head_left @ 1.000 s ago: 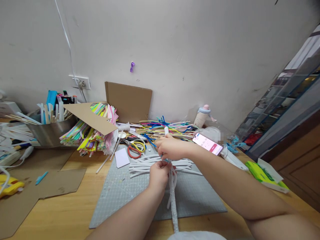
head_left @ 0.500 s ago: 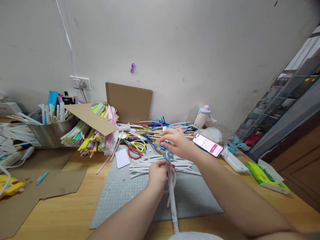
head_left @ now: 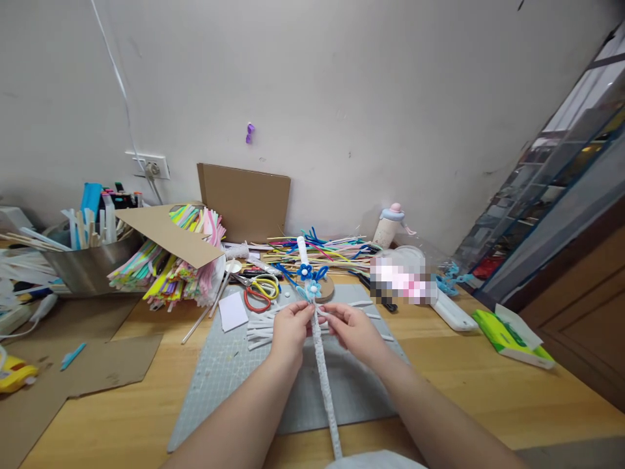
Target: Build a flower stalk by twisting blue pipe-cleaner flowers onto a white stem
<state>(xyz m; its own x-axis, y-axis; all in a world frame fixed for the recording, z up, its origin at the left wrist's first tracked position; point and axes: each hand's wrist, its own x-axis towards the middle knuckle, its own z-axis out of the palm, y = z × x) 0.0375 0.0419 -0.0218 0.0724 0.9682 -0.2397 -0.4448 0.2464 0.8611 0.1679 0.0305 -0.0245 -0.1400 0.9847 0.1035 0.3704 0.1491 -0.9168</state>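
A long white wrapped stick (head_left: 324, 384) runs from my lap up over the grey cutting mat (head_left: 234, 365). Small blue pipe-cleaner flowers (head_left: 308, 279) sit at its upper part, with a white tip above them. My left hand (head_left: 289, 329) pinches the stick just below the flowers. My right hand (head_left: 355, 329) is closed beside it, pinching a white pipe cleaner against the stick. Loose white pipe cleaners (head_left: 261, 329) lie on the mat under both hands.
Scissors (head_left: 258, 290) lie behind the mat, beside a heap of coloured pipe cleaners (head_left: 327, 251). A pile of coloured strips (head_left: 176, 267), a steel bowl of tools (head_left: 88, 260), cardboard pieces (head_left: 97, 368), a bottle (head_left: 389, 226), a phone (head_left: 403, 286) and a green packet (head_left: 510, 335) stand around.
My right hand has come back from the far side of the stick to beside my left hand. The blue flowers now show uncovered on the stick. The view has shifted slightly.
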